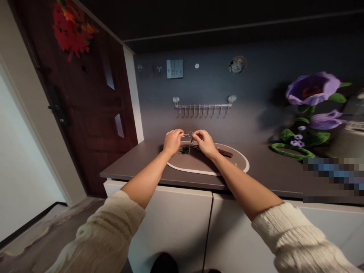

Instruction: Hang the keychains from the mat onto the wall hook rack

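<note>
Over an oval mat (193, 170) on the counter, both hands are raised close together. My left hand (173, 141) pinches a small metal piece, which looks like a key (185, 135). A thin key ring (190, 134) is held at its right side by my right hand (204, 141), between thumb and fingers. Beneath the ring hangs another slim metal piece, likely a key (190, 146). Dark keys (184, 150) lie on the mat below my hands. A brown, flat-looking object (225, 152) rests on the mat, partly covered by my right wrist.
A hook rail (203, 106) is mounted on the wall behind my hands. Purple artificial flowers (314, 91) with a green base stand on the counter at right. To the left is a dark red door (96, 129). White cabinet doors (173, 220) sit below the counter edge.
</note>
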`<state>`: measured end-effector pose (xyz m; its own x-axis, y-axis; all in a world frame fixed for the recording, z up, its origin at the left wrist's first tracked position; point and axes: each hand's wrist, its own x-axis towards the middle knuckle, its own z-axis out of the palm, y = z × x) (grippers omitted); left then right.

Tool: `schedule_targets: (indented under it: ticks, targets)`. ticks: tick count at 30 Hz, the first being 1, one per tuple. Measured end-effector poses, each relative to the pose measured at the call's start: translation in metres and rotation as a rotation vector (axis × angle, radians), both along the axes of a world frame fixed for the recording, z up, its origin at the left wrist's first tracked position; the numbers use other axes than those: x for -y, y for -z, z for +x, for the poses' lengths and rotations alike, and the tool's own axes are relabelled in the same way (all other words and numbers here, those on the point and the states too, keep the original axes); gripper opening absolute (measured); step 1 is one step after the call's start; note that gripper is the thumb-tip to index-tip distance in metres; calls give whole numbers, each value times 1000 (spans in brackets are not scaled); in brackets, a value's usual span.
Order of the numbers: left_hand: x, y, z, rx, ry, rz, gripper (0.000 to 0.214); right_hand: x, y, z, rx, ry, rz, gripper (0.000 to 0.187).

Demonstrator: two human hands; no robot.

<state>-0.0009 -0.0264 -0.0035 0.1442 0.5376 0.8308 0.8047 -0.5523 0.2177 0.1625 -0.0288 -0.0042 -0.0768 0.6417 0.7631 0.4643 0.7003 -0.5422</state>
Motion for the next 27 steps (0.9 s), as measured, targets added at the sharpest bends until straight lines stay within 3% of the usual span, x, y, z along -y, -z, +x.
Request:
schedule_targets:
  ticks: [12, 27]
  targets:
    - [2, 5, 8, -65, 256, -174, 22, -13, 3, 1, -260, -128, -101, 28]
    - [7, 2, 12, 135, 443, -250, 23, -7, 1, -3, -204, -187, -147, 32]
